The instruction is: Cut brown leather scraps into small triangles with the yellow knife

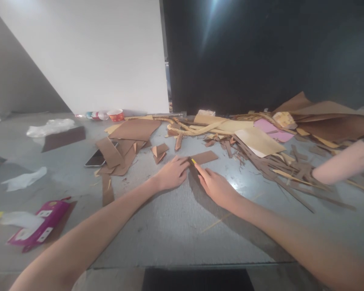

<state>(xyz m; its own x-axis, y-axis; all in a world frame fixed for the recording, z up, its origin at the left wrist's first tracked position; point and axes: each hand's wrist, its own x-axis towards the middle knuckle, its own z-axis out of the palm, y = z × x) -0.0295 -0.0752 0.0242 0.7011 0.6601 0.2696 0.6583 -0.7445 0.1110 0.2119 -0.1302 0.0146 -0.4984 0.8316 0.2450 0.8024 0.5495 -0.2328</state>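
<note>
We catalogue right hand (216, 188) grasping yellow tool (193, 161), left hand (171, 173) unclenched at brown piece (206, 157), seemingly unfinished; seemingly finished strips (262, 161), three o'clock.

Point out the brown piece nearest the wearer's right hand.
The flat rectangular strip just beyond the right hand and the yellow object it holds; other brown pieces lie farther from that hand.
</note>
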